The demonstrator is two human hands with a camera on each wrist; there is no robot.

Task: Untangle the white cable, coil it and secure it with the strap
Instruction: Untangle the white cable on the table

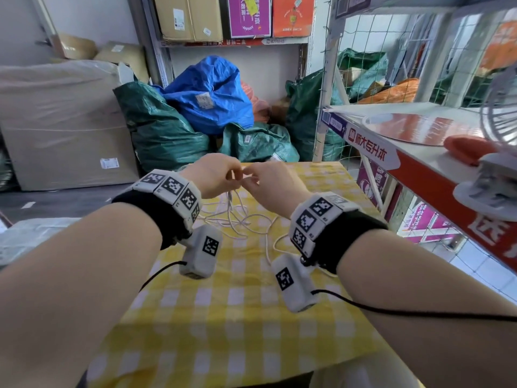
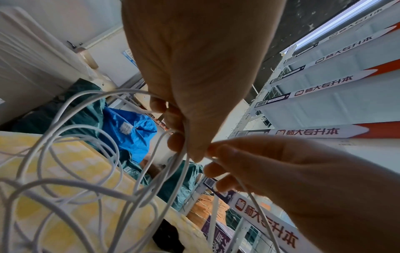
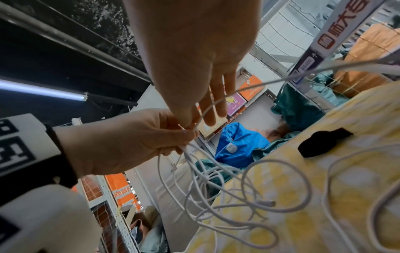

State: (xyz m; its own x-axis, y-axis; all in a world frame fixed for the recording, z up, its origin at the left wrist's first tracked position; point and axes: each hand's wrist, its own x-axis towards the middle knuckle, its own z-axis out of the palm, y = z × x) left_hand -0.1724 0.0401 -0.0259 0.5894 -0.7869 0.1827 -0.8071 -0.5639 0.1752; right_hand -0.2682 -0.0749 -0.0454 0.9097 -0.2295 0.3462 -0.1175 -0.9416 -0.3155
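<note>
Two hands raised above the counter (image 1: pixel 235 317), fingertips meeting. Left hand (image 1: pixel 212 175): grip clenched around several gathered strands of one white cable (image 1: pixel 237 217). Right hand (image 1: pixel 272 182): grip pinching a single strand just beside the left fingertips. Remaining cable: loose tangled loops hanging down onto the yellow checked cloth. One black strap (image 3: pixel 324 143) lying flat on the cloth, apart from the hands.

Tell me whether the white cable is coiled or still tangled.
Still tangled: the white cable hangs in loose crossing loops from both hands onto the checked tablecloth.
</note>
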